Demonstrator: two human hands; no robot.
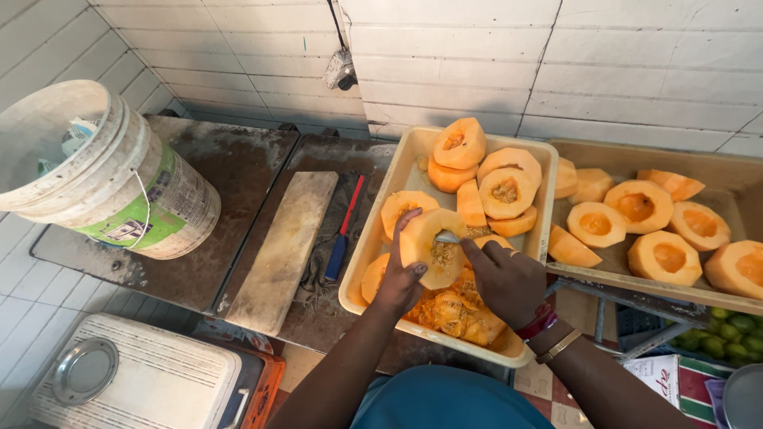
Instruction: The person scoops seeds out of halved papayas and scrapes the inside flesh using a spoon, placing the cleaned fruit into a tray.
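My left hand (400, 280) grips a peeled orange papaya half (433, 248) with its seed cavity facing up, held over a cream tray (367, 238). My right hand (507, 280) holds a metal spoon (447, 237) with its bowl inside the cavity. A heap of scooped orange seeds and pulp (457, 311) lies in the tray just under my hands. Several other peeled halves (506, 191) with seeds fill the tray's far end.
A second tray (620, 274) at the right holds several hollowed halves. Left of the cream tray lie a wooden board (282, 250) and a blue-and-red knife (342, 234). A white bucket (103, 171) stands at left, a white cooler (135, 373) below, green fruit (735, 330) at lower right.
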